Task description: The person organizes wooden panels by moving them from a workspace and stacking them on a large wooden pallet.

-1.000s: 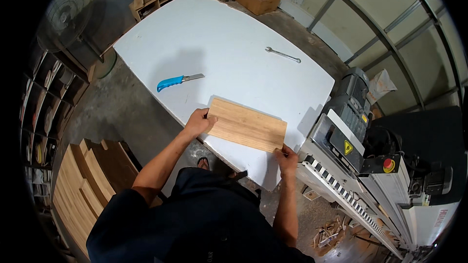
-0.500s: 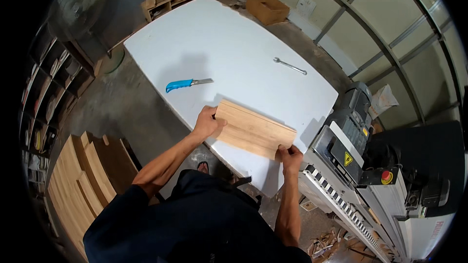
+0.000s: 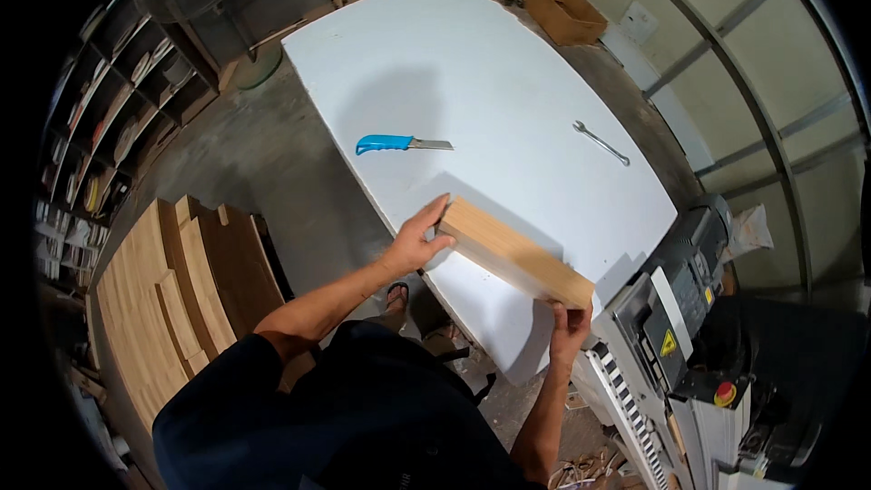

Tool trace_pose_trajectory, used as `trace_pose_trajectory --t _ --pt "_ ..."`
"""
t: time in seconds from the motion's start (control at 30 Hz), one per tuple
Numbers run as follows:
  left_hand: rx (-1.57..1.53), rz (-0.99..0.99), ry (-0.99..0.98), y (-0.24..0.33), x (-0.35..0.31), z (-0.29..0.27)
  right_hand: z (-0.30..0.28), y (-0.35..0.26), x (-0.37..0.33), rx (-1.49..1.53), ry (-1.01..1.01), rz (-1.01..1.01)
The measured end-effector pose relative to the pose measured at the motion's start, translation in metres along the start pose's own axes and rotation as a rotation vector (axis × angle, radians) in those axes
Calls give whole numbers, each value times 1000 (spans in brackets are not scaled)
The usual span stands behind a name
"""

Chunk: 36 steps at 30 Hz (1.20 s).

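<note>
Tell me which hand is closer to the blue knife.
Left. The left hand grips the board's near-left end, just below the knife; the right hand holds the far-right end.

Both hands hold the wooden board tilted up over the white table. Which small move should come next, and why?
Probably carry the wooden board a little to the right, toward the machine. The left hand and the right hand grip its two ends, it stands tilted on edge off the white table, and its right end already hangs near the machine's infeed side. The blue knife and wrench lie apart.
</note>
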<state>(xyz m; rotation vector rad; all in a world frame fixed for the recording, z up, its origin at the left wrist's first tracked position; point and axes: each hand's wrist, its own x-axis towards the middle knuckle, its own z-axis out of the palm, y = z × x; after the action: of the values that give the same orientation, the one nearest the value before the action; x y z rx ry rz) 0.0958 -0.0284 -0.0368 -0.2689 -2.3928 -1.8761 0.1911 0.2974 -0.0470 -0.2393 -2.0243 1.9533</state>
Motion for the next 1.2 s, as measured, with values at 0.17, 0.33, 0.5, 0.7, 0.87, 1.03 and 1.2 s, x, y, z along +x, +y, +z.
trace_pose_trajectory --t 0.17,0.33,0.5,0.7,0.87,1.03,1.2 --pt "-128 -28 -111 -6 4 -8 0 7 0 -189 -35 40" --pt "-366 0 -94 -23 -8 -1 -17 27 3 -171 -59 31" --pt "-154 -7 32 9 -35 -4 13 -78 -2 -813 -68 -35" --pt "10 -314 389 12 -144 -49 58 -62 47 -407 -529 29" --pt "-51 -393 771 -10 -243 -107 190 -81 16 -311 -920 7" --pt "-131 -741 996 -22 -345 -179 348 -45 -40 -417 -1281 88" --pt "-405 -752 1378 -45 -441 -256 536 -35 -173 -321 -1516 46"
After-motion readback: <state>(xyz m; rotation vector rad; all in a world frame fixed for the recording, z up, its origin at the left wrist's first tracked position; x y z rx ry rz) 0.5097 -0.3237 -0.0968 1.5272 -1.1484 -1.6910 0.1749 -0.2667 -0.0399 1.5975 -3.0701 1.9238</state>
